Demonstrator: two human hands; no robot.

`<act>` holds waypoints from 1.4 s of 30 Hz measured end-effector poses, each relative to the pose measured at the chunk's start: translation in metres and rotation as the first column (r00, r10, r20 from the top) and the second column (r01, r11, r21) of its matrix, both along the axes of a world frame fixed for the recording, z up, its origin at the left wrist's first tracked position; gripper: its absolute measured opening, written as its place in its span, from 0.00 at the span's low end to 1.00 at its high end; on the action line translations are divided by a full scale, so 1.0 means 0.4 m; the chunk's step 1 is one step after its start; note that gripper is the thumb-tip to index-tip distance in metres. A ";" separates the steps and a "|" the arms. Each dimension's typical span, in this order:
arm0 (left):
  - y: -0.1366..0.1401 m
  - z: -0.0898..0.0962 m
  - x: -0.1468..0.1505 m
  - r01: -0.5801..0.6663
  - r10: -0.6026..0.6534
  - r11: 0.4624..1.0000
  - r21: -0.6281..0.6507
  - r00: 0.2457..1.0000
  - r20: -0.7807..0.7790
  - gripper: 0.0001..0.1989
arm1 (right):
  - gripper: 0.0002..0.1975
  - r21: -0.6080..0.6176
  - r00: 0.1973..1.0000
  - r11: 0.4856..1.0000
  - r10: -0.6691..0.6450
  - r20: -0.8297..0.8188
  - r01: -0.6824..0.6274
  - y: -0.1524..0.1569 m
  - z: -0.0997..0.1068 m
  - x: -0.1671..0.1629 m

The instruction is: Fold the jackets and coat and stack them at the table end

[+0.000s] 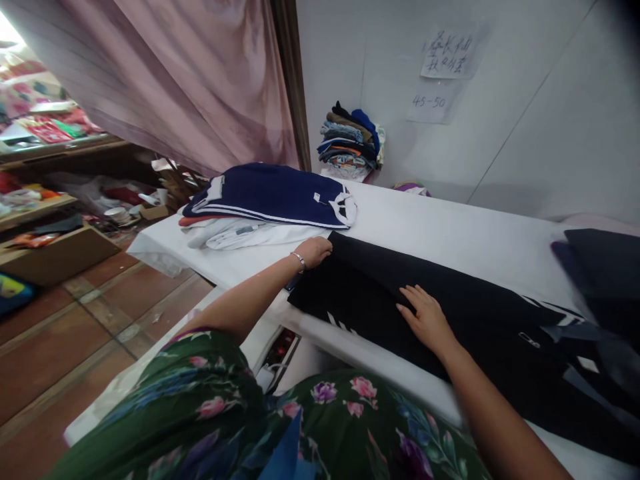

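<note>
A black jacket (460, 300) with white stripes, a small zip pull and a pale neck label lies lengthwise across the white-covered table. Its far edge is folded partway over itself. My left hand (316, 251) is closed on the top corner at the jacket's left end, with the fingers curled round the cloth. Flat on the middle of the jacket, my right hand (426, 317) has its fingers stretched out and holds nothing. Just beyond my left hand sits a pile of folded clothes, topped by a navy shirt (275, 193) with a white collar.
The white table (450, 227) runs along a grey wall bearing handwritten paper signs (453, 53). A stack of folded clothes (350, 143) stands against the wall. Dark garments (605, 267) lie at the right. A pink curtain (220, 73) and cardboard box (55, 260) are at left.
</note>
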State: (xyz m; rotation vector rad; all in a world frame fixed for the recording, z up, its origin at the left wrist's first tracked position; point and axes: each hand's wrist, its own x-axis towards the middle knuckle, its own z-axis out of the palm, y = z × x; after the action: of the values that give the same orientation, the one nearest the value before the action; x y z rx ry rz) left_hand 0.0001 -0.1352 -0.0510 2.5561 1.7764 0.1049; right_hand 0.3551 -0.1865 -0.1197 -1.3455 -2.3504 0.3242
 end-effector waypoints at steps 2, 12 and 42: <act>-0.003 -0.001 0.000 -0.012 0.012 1.000 -0.014 1.000 -0.010 0.10 | 0.24 0.025 0.997 1.000 0.005 0.081 -0.007 0.002 0.005 -0.003; 0.006 0.028 -0.006 -0.104 0.101 0.993 0.057 0.993 0.055 0.11 | 0.30 0.177 0.967 0.984 -0.013 0.253 -0.034 0.036 0.041 -0.015; 0.077 -0.029 0.022 -0.529 0.497 0.842 -0.103 0.836 -0.233 0.36 | 0.27 -0.011 0.949 0.992 0.127 0.288 -0.129 -0.034 -0.015 -0.027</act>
State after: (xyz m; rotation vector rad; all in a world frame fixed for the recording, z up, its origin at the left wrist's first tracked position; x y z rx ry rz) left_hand 0.0087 -0.1042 -0.0626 1.9688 2.3935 -0.2871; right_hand 0.3444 -0.2000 -0.1257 -1.3141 -2.6833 0.1633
